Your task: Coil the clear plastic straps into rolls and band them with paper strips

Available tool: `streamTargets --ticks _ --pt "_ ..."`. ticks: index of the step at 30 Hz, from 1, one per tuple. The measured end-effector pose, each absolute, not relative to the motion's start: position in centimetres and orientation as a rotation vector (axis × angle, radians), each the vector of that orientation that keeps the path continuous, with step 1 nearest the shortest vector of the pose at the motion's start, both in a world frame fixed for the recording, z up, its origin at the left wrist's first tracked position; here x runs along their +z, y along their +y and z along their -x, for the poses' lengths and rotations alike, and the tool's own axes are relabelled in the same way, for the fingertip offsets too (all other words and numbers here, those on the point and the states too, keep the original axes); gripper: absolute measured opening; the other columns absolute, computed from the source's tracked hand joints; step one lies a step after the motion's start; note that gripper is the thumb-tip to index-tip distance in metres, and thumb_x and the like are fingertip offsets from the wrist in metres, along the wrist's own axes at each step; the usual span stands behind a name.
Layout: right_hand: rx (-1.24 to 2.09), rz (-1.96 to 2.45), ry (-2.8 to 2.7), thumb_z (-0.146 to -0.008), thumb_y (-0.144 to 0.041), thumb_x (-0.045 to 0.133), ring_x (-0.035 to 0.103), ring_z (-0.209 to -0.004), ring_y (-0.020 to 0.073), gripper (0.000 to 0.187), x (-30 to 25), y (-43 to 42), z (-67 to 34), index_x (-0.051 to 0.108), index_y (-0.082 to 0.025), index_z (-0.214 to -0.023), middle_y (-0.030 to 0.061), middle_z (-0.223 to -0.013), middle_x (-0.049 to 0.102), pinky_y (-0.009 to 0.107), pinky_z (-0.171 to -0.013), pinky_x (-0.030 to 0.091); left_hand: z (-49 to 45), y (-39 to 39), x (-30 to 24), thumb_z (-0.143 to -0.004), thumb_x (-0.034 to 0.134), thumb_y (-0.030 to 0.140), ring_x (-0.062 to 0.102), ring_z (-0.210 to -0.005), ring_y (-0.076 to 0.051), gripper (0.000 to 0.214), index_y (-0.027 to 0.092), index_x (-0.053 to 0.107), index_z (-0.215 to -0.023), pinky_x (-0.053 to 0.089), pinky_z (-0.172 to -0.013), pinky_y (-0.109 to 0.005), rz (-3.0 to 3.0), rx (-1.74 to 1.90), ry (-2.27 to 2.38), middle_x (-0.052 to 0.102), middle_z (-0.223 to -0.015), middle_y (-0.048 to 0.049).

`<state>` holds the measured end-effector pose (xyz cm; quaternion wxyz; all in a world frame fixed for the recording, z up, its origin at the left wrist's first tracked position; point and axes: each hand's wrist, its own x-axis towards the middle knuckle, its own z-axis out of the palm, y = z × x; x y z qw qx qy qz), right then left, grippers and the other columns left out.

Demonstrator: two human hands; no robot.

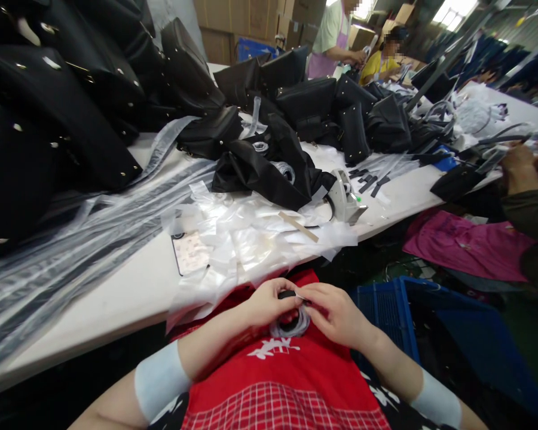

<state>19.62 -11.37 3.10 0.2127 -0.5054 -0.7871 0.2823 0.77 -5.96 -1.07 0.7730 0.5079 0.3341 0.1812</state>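
My left hand (269, 301) and my right hand (334, 310) meet close to my chest over a red apron (287, 382). Together they pinch a small black strap end (287, 294) that is wrapped in clear plastic film. A coiled loop of the wrapped strap (291, 327) hangs just below my fingers. Both hands have curled fingers closed on this piece.
The white table (130, 292) holds a pile of clear plastic wrappers (251, 233), a phone (190, 254), a tape dispenser (346, 197), black dust bags (269, 167) and several black handbags (63, 119). A blue crate (385, 310) stands by my right. Another person's hand (522, 167) works at right; two people stand far back.
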Motion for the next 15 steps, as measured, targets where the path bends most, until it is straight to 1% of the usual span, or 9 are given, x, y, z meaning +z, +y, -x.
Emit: streamTargets --ticks 2,3,4,6,8,11,13,15 --pt "0.557 1.37 -2.309 -0.087 -0.015 0.052 0.057 -0.117 0.0247 0.048 3.3 -11.6 -19.6 0.052 -0.02 -0.134 0.0117 -0.128 0.061 0.044 -0.101 0.047 -0.7 -5.1 -1.0 -0.066 0.076 0.032 0.059 -0.059 -0.013 0.037 0.011 0.062 -0.094 0.047 -0.06 -0.026 -0.888 0.455 0.663 0.065 -0.071 -0.0017" --pt "0.471 1.373 -2.336 -0.087 -0.015 0.052 0.053 -0.122 0.0259 0.052 3.2 -11.7 -19.5 0.048 -0.02 -0.139 0.0121 -0.133 0.057 0.046 -0.104 0.045 -0.8 -4.8 -0.9 -0.065 0.078 0.03 0.061 -0.063 -0.013 0.037 0.011 0.063 -0.093 0.047 -0.064 -0.026 -0.814 0.494 0.65 0.067 -0.074 -0.0025" --pt "0.411 1.38 -2.352 -0.087 -0.015 0.051 0.05 -0.125 0.0265 0.055 3.2 -11.8 -19.4 0.045 -0.02 -0.141 0.012 -0.136 0.055 0.047 -0.105 0.044 -1.0 -4.6 -0.8 -0.064 0.078 0.03 0.061 -0.065 -0.013 0.035 0.012 0.064 -0.091 0.047 -0.065 -0.026 -0.76 0.527 0.648 0.067 -0.076 -0.0026" --pt "0.36 1.391 -2.358 -0.086 -0.014 0.05 0.046 -0.13 0.0268 0.057 3.0 -11.9 -19.2 0.043 -0.02 -0.142 0.0112 -0.139 0.052 0.048 -0.108 0.041 -1.4 -4.3 -0.5 -0.066 0.078 0.033 0.059 -0.063 -0.011 0.032 0.012 0.064 -0.085 0.045 -0.063 -0.024 -0.705 0.568 0.655 0.066 -0.072 -0.001" --pt "0.378 1.383 -2.329 -0.086 -0.012 0.049 0.045 -0.131 0.026 0.057 2.9 -11.9 -19.1 0.043 -0.019 -0.142 0.0109 -0.14 0.051 0.047 -0.109 0.04 -1.8 -4.1 -0.4 -0.065 0.079 0.036 0.054 -0.055 -0.008 0.035 0.013 0.061 -0.083 0.041 -0.057 -0.021 -0.719 0.563 0.647 0.062 -0.064 0.0019" --pt "0.41 1.362 -2.217 -0.086 -0.015 0.051 0.05 -0.125 0.025 0.05 3.1 -11.0 -20.8 0.05 -0.02 -0.136 0.0114 -0.135 0.055 0.044 -0.104 0.045 -2.0 -4.0 -0.5 -0.064 0.08 0.037 0.046 -0.043 -0.006 0.04 0.014 0.057 -0.087 0.033 -0.046 -0.02 -0.778 0.519 0.624 0.055 -0.053 0.006" --pt "0.303 1.414 -2.064 -0.086 -0.018 0.054 0.055 -0.118 0.0254 0.042 3.3 -9.0 -23.9 0.057 -0.021 -0.127 0.0115 -0.127 0.061 0.044 -0.101 0.047 -2.0 -4.1 -0.9 -0.064 0.079 0.036 0.041 -0.039 -0.005 0.042 0.014 0.056 -0.09 0.029 -0.042 -0.019 -0.809 0.523 0.619 0.052 -0.051 0.0078" --pt "0.148 1.538 -1.805 -0.085 -0.023 0.058 0.058 -0.112 0.0259 0.032 3.5 -5.9 -28.1 0.064 -0.02 -0.116 0.0112 -0.118 0.065 0.045 -0.101 0.044 -2.0 -4.4 -1.4 -0.062 0.08 0.037 0.04 -0.04 -0.005 0.044 0.015 0.055 -0.092 0.027 -0.042 -0.018 -0.813 0.549 0.617 0.051 -0.053 0.0082"
